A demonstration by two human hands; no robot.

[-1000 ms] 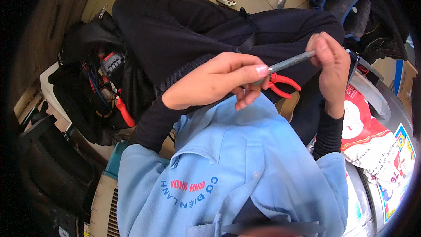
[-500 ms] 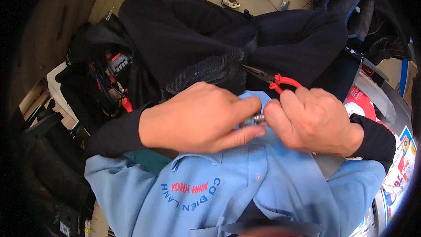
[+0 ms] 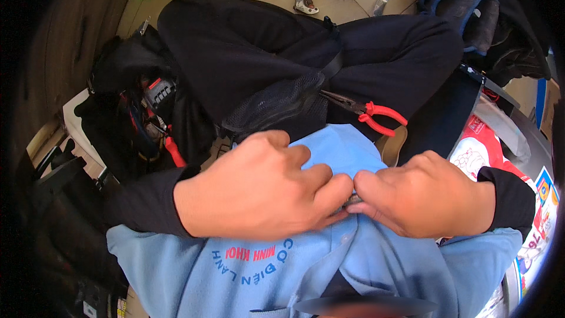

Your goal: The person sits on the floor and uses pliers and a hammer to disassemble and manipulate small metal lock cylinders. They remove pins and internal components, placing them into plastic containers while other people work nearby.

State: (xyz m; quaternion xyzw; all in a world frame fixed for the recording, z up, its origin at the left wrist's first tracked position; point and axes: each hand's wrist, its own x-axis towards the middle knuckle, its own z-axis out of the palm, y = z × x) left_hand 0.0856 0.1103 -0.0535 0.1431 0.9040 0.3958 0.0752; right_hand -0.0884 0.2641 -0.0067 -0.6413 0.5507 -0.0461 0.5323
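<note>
Grey metal shows as a mere sliver of a small piece [image 3: 353, 199] pinched where the two hands meet, low over the pale blue shirt [image 3: 344, 150]. The left hand [image 3: 265, 191] is curled into a loose fist, back upward, its thumb and forefinger tips closed at the sliver's left end; the right hand [image 3: 421, 197] mirrors it, thumb bent above and forefinger below. How much of the piece lies inside either fist cannot be told. It would likely handle as light but rigid, hard to damage by squeezing, and perhaps slippery if its surface is smooth or oily, so a firm pinch with thumb and forefinger near each end seems the best hold, leaving the middle free. Beyond the knuckles, red-handled pliers [image 3: 372, 113] rest on the lap, jaws toward the left, apart from both hands. These should feel heavier and stiff, best taken by the sleeved handles, which offer more grip than bare metal.
</note>
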